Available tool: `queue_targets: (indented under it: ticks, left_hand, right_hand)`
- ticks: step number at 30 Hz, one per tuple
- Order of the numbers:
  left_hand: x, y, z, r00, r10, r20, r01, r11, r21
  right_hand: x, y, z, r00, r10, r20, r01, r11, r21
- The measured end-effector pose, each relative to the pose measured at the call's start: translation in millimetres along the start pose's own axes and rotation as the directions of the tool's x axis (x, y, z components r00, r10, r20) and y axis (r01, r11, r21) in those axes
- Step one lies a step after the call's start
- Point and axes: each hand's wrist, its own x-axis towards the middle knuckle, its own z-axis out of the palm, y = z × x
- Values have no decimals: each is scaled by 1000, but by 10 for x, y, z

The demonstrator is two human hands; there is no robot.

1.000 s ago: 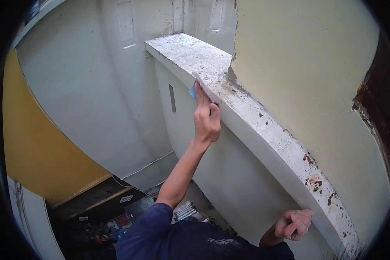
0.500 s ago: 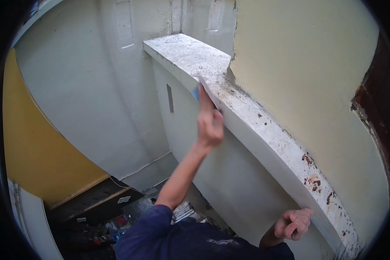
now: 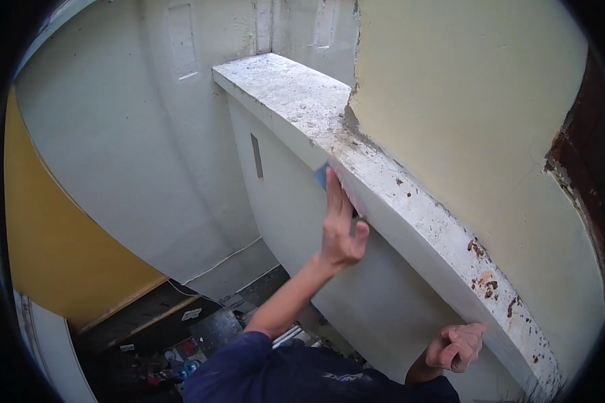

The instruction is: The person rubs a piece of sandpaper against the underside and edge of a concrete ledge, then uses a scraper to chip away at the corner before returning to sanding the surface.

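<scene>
My left hand (image 3: 343, 232) presses a thin pale sheet (image 3: 350, 189) with a bluish piece (image 3: 320, 176) at its upper left against the front face of a long white ledge (image 3: 410, 208). Its fingers lie straight and close together over the sheet, with the thumb apart to the right. Lower right, my right hand (image 3: 456, 347) is curled into a fist beside the ledge's front edge, with nothing visible in it. The ledge top is rough, with dirt and reddish-brown patches toward the right.
A cream wall (image 3: 470, 101) with a broken edge rises behind the ledge. Grey-white wall (image 3: 121, 134) and a yellow panel (image 3: 54, 235) stand at the left. Far below, jumbled items (image 3: 185, 356) lie near dark boards. A narrow slot (image 3: 257, 156) marks the wall under the ledge.
My left hand and the sheet have moved down and right along the ledge's front face. My right hand has stayed in nearly the same place. The view has shifted slightly.
</scene>
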Motion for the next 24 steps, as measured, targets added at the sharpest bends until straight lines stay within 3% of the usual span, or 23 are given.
queue_targets:
  ticks: [3,6,12,14,17,21,24]
  left_hand:
    - [383,-63,-180,999,-3,45,5,999,-43]
    - [-79,17,70,999,-30,-33,30,999,-18]
    - [379,-36,-160,1000,-9,19,9,1000,4]
    - [49,-31,-25,999,-48,-7,47,998,-37]
    - [-118,-98,6,999,-21,48,19,999,42]
    - [-15,-200,-18,986,-157,51,157,988,15]
    - [-243,48,96,999,-41,22,41,999,-23]
  right_hand:
    - [15,0,29,999,-21,-32,20,999,-26]
    - [7,18,26,999,-40,1,40,998,-54]
    - [-9,23,3,998,-49,35,51,996,-76]
    - [-12,16,3,998,-47,30,49,995,-82]
    - [-33,21,53,999,-47,17,48,992,-113]
    - [-26,16,20,997,-48,54,57,984,-171]
    - [-52,75,45,994,-109,23,111,978,-175]
